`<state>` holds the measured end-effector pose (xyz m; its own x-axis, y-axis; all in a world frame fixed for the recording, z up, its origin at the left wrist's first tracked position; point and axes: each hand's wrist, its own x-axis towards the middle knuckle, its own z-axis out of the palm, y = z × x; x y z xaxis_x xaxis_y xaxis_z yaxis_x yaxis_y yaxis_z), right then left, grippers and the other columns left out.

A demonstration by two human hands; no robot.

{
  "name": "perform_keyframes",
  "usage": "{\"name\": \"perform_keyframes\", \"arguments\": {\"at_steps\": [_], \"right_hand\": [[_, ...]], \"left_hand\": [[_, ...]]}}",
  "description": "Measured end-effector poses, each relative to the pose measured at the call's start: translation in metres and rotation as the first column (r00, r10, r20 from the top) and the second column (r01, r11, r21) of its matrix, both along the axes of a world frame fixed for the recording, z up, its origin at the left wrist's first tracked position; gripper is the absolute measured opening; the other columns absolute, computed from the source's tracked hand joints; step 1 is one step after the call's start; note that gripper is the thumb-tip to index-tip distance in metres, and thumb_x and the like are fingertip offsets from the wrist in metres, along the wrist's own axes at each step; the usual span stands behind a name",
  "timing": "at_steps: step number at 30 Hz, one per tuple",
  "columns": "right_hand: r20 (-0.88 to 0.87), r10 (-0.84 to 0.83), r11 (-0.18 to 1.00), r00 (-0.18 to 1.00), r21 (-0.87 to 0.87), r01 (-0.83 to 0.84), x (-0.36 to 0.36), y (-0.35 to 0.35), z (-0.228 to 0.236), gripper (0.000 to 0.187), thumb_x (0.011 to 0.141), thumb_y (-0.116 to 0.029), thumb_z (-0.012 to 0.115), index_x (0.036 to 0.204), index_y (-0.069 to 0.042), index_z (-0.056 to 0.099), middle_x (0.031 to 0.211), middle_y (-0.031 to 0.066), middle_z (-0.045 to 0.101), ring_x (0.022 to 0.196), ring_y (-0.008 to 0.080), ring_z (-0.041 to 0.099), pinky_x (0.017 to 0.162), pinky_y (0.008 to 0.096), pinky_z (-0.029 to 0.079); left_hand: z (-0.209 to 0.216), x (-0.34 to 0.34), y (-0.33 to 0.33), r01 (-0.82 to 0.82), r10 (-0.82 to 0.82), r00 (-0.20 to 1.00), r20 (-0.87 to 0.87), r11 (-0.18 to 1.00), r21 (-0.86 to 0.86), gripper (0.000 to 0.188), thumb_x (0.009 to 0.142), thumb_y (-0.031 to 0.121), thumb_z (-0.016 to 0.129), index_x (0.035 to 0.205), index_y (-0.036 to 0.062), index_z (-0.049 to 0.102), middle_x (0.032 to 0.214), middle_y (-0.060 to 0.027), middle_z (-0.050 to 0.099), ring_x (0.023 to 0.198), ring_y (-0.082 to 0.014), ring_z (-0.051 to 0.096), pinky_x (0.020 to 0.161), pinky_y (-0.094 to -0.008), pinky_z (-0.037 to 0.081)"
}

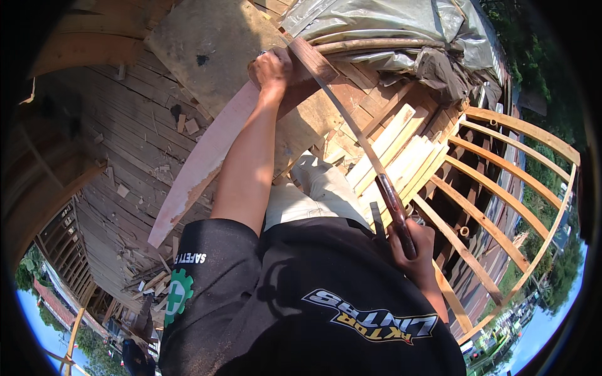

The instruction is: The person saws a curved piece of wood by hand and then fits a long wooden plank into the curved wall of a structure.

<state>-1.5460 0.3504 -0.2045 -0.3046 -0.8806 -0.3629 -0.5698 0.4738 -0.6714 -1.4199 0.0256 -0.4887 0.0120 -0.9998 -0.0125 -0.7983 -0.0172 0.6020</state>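
My right hand point(415, 245) is wrapped round the dark brown handle of a handsaw point(351, 125). The narrow blade slants up and left from the handle, crossing a wooden board point(204, 153) near its far end. This long board has a pale pinkish face with a rough, curved lower edge, and its far end is reddish brown. My left hand point(272, 67) grips the board just left of the blade, with its fingers curled and partly hidden. Where the teeth meet the wood, I cannot tell how deep the cut is.
A worn plywood sheet point(207, 44) lies under the board on a plank floor point(119, 138) strewn with offcuts. Pale planks point(401, 163) are stacked at the right, beside an open slatted timber frame point(495, 182). A grey tarp point(389, 25) covers a heap at the back.
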Motion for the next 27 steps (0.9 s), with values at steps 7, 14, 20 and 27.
{"name": "perform_keyframes", "arguments": {"at_steps": [7,14,20,27], "right_hand": [[0.048,-0.025,1.0,0.999,-0.013,0.025,0.012,-0.067,-0.047,0.013,0.079,-0.006,0.066,0.071,-0.003,0.056,0.057,0.0157,0.054,0.052,0.0338,0.057,0.05,0.0368,0.045],[0.044,0.034,0.999,0.998,0.02,-0.035,0.002,-0.017,-0.019,0.014,0.079,-0.006,0.068,0.071,-0.003,0.056,0.054,0.0122,0.052,0.045,0.0258,0.056,0.046,0.0337,0.042],[0.039,-0.024,0.998,0.999,0.052,0.022,0.003,-0.007,-0.006,0.01,0.075,0.0,0.065,0.07,-0.002,0.056,0.056,0.014,0.053,0.048,0.0277,0.057,0.047,0.0356,0.043],[0.049,-0.049,0.999,0.998,0.008,0.049,0.014,-0.043,-0.03,0.02,0.079,-0.006,0.067,0.067,-0.003,0.051,0.053,0.0139,0.05,0.044,0.0278,0.053,0.046,0.0344,0.04]], "left_hand": [[-0.01,-0.005,0.008,0.079,-0.082,0.996,-0.037,0.995,-0.06,0.038,0.086,0.024,0.045,0.072,-0.0038,0.067,0.079,-0.0287,0.062,0.076,-0.0449,0.064,0.071,-0.0481,0.052],[-0.004,0.005,0.003,0.017,-0.022,0.999,-0.031,0.989,-0.144,0.041,0.086,0.025,0.047,0.066,-0.0044,0.067,0.071,-0.0285,0.062,0.066,-0.0428,0.066,0.066,-0.0462,0.054],[-0.002,0.002,0.004,0.065,-0.071,0.997,-0.025,0.98,-0.187,0.039,0.086,0.022,0.046,0.063,-0.0047,0.066,0.071,-0.029,0.062,0.066,-0.0436,0.065,0.065,-0.0478,0.054],[-0.012,0.005,0.015,0.058,-0.057,0.998,0.029,0.996,-0.06,0.042,0.088,0.025,0.042,0.071,-0.0043,0.068,0.076,-0.028,0.063,0.072,-0.0443,0.065,0.071,-0.049,0.053]]}}
